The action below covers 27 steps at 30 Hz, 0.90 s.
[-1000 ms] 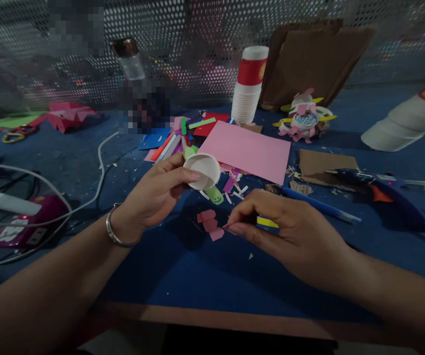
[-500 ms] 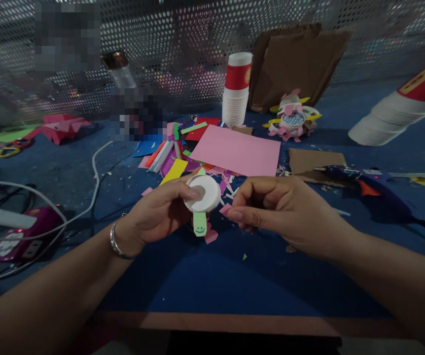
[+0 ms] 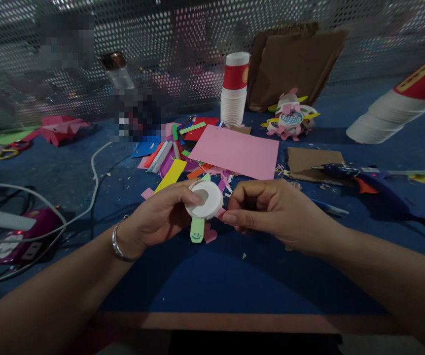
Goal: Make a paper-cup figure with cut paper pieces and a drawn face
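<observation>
My left hand [image 3: 164, 209] grips a round white paper cup bottom [image 3: 209, 198], thumb pressed on its flat face. From its near edge sticks out a light green paper strip [image 3: 197, 230] with a smiling face drawn on it; another green tip shows at the far edge. My right hand [image 3: 264, 207] pinches a small pink paper piece [image 3: 220, 213] between thumb and forefinger, right at the cup bottom's right rim; whether it touches the rim I cannot tell. Below the cup bottom lies a pink paper scrap [image 3: 209, 233] on the blue table [image 3: 242, 291].
Behind my hands lie a pink sheet [image 3: 236, 150], a yellow strip [image 3: 170, 175], markers [image 3: 159, 155] and scraps. Stacked paper cups [image 3: 233, 91] stand farther back; another stack [image 3: 397, 103] leans at right. A glue gun [image 3: 375, 180] rests near cardboard [image 3: 314, 162]. A cable [image 3: 93, 167] crosses the left.
My right hand has brought the pink paper piece leftward to the cup bottom's rim. The cup bottom has shifted slightly right and down in view.
</observation>
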Tool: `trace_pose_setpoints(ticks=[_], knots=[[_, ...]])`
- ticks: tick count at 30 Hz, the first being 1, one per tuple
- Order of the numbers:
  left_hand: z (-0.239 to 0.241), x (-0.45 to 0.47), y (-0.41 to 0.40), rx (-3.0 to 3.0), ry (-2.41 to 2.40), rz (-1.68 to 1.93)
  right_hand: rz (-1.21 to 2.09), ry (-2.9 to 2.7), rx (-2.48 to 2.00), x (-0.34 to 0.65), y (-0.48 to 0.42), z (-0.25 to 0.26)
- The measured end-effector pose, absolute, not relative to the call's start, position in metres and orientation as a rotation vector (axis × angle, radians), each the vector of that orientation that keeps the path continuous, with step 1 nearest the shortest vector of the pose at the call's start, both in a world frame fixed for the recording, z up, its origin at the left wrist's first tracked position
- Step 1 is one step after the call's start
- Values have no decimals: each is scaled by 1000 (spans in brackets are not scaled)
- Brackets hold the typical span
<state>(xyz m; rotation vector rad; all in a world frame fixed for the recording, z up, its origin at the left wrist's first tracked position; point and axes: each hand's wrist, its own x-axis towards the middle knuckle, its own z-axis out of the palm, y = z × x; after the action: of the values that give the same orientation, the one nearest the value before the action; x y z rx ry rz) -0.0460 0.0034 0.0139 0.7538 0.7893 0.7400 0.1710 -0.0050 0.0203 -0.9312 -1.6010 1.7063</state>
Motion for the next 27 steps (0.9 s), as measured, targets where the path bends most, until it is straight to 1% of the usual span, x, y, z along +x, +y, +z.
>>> trace_pose_setpoints(ticks=[9,20,23,27], knots=[[10,-48,3,749,734,690,1691,-1631,-901,171,-5,20],[11,-50,1,797,826,675,1679,-1672,-911,172,-6,21],[12,-49,1,804,859,685,1708,-1649,-893,171,-7,22],[14,-48,0,797,782,646,1785,-1586,-824,170,-8,22]])
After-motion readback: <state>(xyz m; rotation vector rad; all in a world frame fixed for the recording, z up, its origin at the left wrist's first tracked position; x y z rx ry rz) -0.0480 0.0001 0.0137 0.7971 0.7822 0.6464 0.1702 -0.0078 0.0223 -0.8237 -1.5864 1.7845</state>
